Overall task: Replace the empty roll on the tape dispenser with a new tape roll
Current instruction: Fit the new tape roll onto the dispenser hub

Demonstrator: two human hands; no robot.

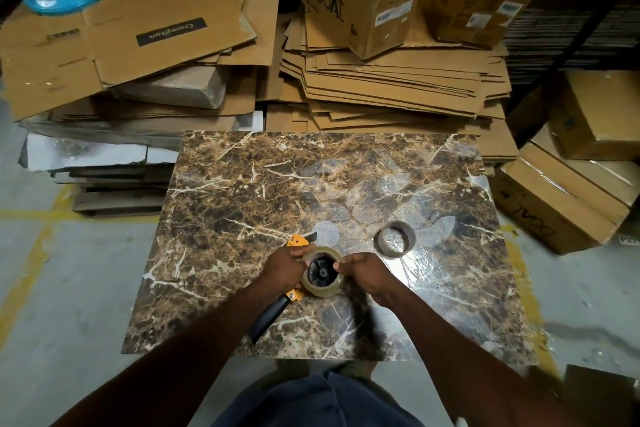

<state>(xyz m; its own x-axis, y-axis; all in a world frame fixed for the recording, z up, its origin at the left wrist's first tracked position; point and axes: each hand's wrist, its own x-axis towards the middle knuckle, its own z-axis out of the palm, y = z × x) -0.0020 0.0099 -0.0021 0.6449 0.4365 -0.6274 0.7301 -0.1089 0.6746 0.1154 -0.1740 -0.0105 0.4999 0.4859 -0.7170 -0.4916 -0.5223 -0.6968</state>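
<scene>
— Where's the new tape roll (322, 274) now?

— On the tape dispenser (294, 291), near the front edge of the marble-patterned table (242, 184). It sits around the black hub, with both hands on it. The left hand (282, 269) curls its fingers over the roll's left rim and the dispenser's orange frame; the right hand (363, 274) pinches the right rim with fingertips closed on it.

— How will it handle, do you reckon?

— Stiff enough, I'd judge: a full roll on a cardboard core keeps its shape. The clear outer face looks glossy, so likely slick. Best held by the rim edges, as it is now, and pressed evenly so it seats square on the hub. The dispenser looks light; its black handle pointing back toward the person is the natural hold. I'd mind the blade end at the far side.

— And the count?

— One new roll, one dispenser, and one empty core (396, 238) lying flat on the table, well apart to the right. Two hands, both occupied.
</scene>
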